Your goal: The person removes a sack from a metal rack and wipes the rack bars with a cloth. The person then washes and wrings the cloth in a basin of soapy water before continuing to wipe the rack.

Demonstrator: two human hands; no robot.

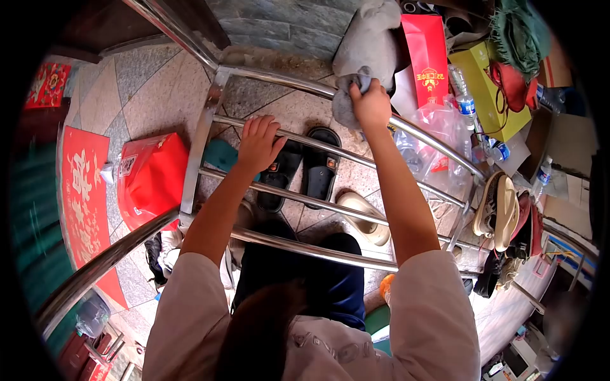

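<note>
A metal shoe rack with several shiny horizontal bars lies across the view in front of me. My left hand grips its second bar near the left end, fingers over the tube and thumb apart. My right hand holds a grey cloth against the top bar, its fingers closed over the cloth. Below the bars, on the floor, are black slides and a beige shoe.
Red gift bags stand to the left and at the upper right. Plastic bottles and clear bags crowd the right. Several shoes sit at the rack's right end. A red paper banner lies at left.
</note>
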